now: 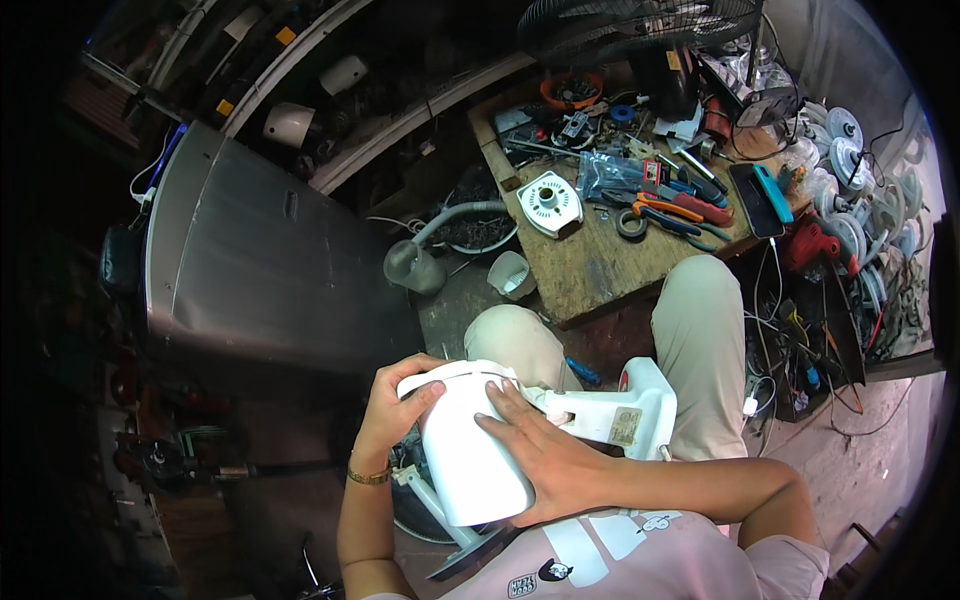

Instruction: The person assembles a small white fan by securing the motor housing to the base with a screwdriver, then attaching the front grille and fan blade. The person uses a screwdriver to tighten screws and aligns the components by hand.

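A white, rounded fan motor housing (465,470) rests at my lap, its rim tilted up and away from me. My left hand (398,402) grips it at the left rim, thumb on the outside and the other fingers partly hidden. On the right side, my right hand (560,460) presses against the shell with its fingers bent around it. A white fan bracket (610,412) with a small label reaches from the housing toward my right thigh; how the two join is partly hidden. Below the housing, a grey-white arm (432,500) with a dark flat end lies against me.
Ahead stands a wooden workbench (590,275) with a vented white motor cover (549,204), pliers (668,212), black tape (631,226), a phone (760,200) and an orange bowl (571,90). A grey refrigerator (270,250) is at left. Fan parts (850,240) are piled at right.
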Motion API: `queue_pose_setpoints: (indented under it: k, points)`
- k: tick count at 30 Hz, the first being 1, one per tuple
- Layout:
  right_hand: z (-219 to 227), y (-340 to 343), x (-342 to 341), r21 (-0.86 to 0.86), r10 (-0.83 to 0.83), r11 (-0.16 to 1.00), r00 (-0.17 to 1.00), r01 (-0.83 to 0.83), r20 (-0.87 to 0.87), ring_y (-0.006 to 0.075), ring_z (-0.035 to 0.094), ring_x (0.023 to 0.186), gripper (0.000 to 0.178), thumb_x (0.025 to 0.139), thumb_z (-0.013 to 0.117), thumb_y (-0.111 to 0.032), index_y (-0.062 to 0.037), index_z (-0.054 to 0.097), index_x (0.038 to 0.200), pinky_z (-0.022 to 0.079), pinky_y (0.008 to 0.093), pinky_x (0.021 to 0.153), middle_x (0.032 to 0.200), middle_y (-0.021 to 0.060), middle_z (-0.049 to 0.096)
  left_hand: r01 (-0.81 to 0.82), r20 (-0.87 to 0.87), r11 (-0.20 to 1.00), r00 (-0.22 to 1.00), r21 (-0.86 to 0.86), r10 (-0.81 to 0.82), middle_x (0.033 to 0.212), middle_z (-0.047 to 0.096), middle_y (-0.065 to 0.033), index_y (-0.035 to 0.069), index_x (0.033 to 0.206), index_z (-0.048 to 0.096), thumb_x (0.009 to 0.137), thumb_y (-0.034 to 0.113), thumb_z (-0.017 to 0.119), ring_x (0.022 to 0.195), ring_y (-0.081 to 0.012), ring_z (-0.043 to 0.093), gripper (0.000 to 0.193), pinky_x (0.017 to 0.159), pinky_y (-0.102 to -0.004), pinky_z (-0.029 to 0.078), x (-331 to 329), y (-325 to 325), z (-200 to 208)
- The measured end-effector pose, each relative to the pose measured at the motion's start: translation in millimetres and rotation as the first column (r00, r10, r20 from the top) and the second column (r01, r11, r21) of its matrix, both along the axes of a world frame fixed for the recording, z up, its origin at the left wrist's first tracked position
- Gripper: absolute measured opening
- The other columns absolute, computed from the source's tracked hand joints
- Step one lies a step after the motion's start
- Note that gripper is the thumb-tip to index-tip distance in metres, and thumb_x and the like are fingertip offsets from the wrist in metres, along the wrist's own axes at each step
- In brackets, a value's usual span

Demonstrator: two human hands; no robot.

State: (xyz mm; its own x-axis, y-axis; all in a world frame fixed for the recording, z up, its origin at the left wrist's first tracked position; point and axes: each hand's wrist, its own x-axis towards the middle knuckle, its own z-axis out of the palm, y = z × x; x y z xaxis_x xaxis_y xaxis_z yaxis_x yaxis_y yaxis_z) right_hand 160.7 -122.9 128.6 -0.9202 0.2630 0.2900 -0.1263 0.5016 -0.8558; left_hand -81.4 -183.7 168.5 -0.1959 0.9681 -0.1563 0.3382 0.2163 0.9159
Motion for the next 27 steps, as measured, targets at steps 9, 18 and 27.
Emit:
queue_pose_setpoints:
  k: [9,18,27]
  points:
    - [-1.6,-0.4,0.1,0.014,0.026,1.000,0.999,-0.026,-0.019,0.0616,0.010,0.133,0.104,0.062,0.077,-0.036,0.0089,0.024,0.140,0.018,0.0572,0.111,0.144,0.0395,0.012,0.015,0.034,1.000,0.999,0.011,-0.015,0.088,0.068,-0.0080,-0.003,0.102,0.068,0.079,0.014,0.069,0.083,-0.0119,0.061,0.029,0.075,-0.0239,0.047,4.8,4.0,4.1]
    - [2.8,3.6,0.2,0.065,0.047,0.997,0.999,-0.048,0.008,0.0602,0.011,0.133,0.105,0.060,0.080,-0.035,0.0078,0.026,0.140,0.022,0.0576,0.109,0.145,0.0379,0.012,0.001,-0.007,1.000,1.000,-0.027,-0.001,0.087,0.068,-0.0081,-0.004,0.101,0.068,0.080,0.013,0.068,0.082,-0.0118,0.061,0.027,0.074,-0.0241,0.047,7.6,1.8,7.3]
    - [4.9,14.1,-0.9,0.108,0.077,0.991,0.997,-0.076,-0.005,0.0613,0.017,0.131,0.105,0.059,0.079,-0.035,0.0091,0.028,0.139,0.023,0.0564,0.109,0.144,0.0388,0.015,0.031,-0.014,1.000,0.999,0.004,-0.031,0.088,0.068,-0.0085,-0.003,0.101,0.067,0.083,0.014,0.066,0.081,-0.0112,0.060,0.026,0.074,-0.0240,0.047,4.9,1.8,5.5]
